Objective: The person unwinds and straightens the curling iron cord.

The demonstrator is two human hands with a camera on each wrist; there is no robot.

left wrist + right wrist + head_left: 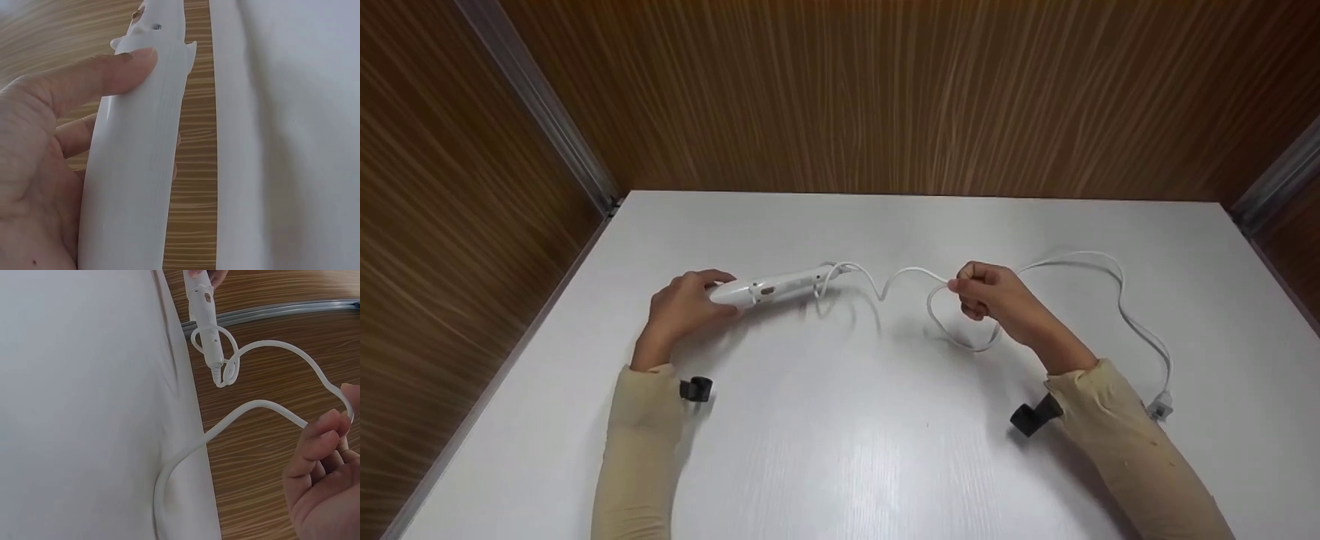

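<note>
A plug [1161, 406] lay nearest, beside the right sleeve on the white table [840, 465]. The right hand [994, 294] pinched the white cord [911, 273] in a loop. The left hand [686, 304] gripped the white appliance [776, 286] just above the table.

The left hand [684, 304] grips a white appliance [776, 286] on the table [840, 450], while the right hand [994, 294] pinches its cord [1110, 277].

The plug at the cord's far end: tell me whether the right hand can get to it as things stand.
Probably yes. The plug lies in the open on the table beside the right forearm, nothing covering it, but the right hand now pinches the cord and would have to release it.
</note>
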